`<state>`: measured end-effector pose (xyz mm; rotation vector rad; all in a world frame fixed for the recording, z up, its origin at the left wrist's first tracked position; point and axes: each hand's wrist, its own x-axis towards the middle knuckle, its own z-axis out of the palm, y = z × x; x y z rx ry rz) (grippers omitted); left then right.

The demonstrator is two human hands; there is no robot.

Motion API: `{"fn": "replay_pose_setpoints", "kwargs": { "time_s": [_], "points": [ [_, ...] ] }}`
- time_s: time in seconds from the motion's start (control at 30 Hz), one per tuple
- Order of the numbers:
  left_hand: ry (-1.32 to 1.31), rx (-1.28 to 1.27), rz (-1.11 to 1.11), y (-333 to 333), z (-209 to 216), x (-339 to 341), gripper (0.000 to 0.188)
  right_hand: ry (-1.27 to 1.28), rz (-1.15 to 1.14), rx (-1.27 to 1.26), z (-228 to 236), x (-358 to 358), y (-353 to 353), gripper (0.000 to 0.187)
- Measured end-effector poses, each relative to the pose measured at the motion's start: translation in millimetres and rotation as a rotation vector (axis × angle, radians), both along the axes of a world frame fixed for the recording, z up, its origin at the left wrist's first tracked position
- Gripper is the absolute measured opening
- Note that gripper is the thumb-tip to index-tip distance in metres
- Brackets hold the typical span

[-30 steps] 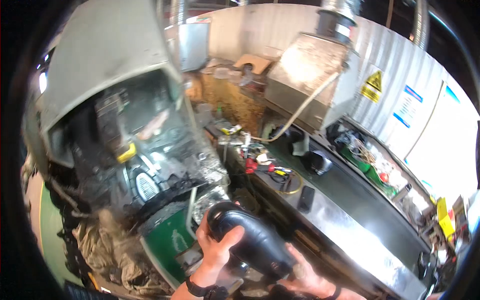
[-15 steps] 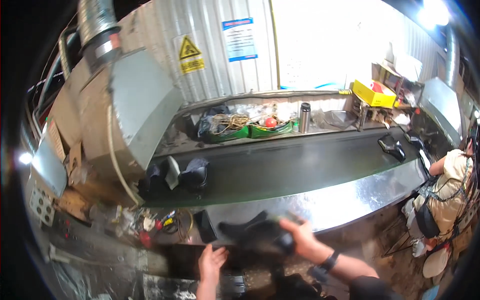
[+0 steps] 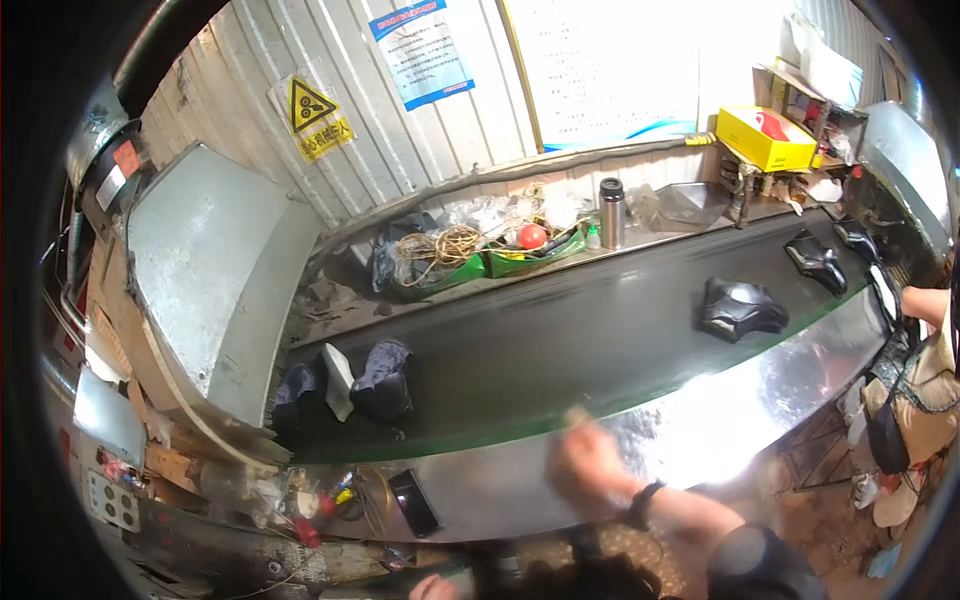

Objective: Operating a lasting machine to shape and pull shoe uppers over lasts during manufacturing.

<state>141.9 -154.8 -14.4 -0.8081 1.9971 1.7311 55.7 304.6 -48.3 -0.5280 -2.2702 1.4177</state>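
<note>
My right hand (image 3: 590,458) is over the front metal ledge (image 3: 490,480), beside the conveyor belt (image 3: 540,350). Motion smears its fingers; whether they pinch something small is not clear. Only a sliver of my left hand (image 3: 432,588) shows at the lower edge, its fingers mostly cut off. Farther right, a glossy black shoe (image 3: 740,308) lies on the belt, apart from my hands. Another black shoe (image 3: 815,262) lies beyond it. On the left part of the belt stand dark footwear pieces with grey fuzzy lining (image 3: 383,382) and a pale slab-like piece (image 3: 338,382).
A black phone (image 3: 414,503) and tangled cords (image 3: 350,495) lie on the ledge. A metal hood (image 3: 215,265) covers the belt's left end. Behind the belt are green bins (image 3: 535,255), a steel flask (image 3: 612,215) and a yellow box (image 3: 765,140). Another person's arm (image 3: 925,305) shows at right.
The black shoe my right hand held has left it; a black shoe now lies on the belt at right. My left hand dropped toward the lower edge. The view has shifted and tilted.
</note>
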Motion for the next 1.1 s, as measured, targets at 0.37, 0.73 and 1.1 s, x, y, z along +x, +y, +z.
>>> {"fn": "replay_pose_setpoints", "kwargs": {
  "time_s": [0.37,0.73,1.1],
  "points": [
    [0.550,-0.231,-0.415,85,11,-297,0.044,-0.236,0.959,0.872,18,61,-31,0.091],
    [0.564,-0.935,-1.294,168,54,-473,0.060,-0.379,0.166,-0.470,66,54,-15,0.077],
    [1.018,-1.145,-0.473,76,-77,-610,0.097,-0.059,-0.336,-1.277,43,20,-53,0.054]
  ]
}}
